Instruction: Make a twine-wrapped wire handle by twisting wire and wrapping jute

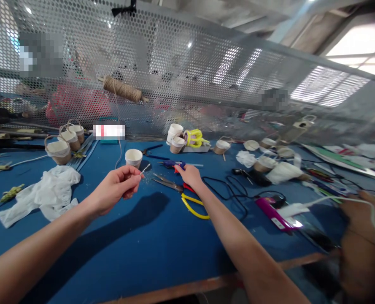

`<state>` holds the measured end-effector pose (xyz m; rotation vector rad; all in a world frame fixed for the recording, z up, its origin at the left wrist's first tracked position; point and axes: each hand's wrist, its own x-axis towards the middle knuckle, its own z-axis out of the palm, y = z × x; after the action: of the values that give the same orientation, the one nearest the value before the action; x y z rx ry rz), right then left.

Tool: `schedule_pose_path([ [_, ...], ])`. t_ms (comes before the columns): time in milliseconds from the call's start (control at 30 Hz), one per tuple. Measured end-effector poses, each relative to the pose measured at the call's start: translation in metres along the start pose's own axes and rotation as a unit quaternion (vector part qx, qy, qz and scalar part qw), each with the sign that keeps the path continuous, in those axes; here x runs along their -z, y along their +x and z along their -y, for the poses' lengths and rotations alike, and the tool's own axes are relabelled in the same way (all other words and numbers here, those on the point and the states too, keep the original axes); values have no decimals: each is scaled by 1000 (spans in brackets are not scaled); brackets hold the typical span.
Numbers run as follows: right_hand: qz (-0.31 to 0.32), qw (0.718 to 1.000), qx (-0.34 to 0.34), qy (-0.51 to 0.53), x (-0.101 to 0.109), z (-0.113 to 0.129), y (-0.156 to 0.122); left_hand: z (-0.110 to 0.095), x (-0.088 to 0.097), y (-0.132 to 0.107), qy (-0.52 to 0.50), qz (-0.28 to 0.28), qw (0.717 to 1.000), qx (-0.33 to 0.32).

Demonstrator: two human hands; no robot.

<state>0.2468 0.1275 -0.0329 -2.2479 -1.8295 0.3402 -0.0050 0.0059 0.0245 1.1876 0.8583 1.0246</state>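
My left hand point(124, 185) is closed in a pinch on a short, thin piece of white twisted cord point(146, 168), held above the blue table. Just behind it a small paper-lined cup point(133, 157) stands upright. My right hand point(190, 175) has its fingers on a blue glue gun point(171, 163) with a red trigger and a clear glue stick at its rear. The nozzle points left. Beneath and beside my right wrist lie scissors point(193, 207) with yellow and red handles, blades toward the left. Part of the glue gun's grip is hidden by my hand.
Small cups with handles point(58, 151) and crumpled white cloth point(51, 190) lie at left. Blue-handled pliers point(154, 150) and yellow tape point(195, 138) sit behind. A black cable point(228, 188) and purple power strip point(277, 214) are at right. Perforated metal point(181, 71) closes the back.
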Motion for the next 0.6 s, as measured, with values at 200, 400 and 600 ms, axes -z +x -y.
schedule_pose_path([
  [200, -83, 991, 50, -91, 4, 7, -14, 1, 3, 0, 7, 4, 1000, -1],
  [400, -18, 962, 243, -126, 6, 13, -58, -1, 7, 4, 2, -5, 1000, -8],
  [600, 36, 947, 285, -140, 7, -2, -64, 7, 4, 4, 5, -1, 1000, 19],
])
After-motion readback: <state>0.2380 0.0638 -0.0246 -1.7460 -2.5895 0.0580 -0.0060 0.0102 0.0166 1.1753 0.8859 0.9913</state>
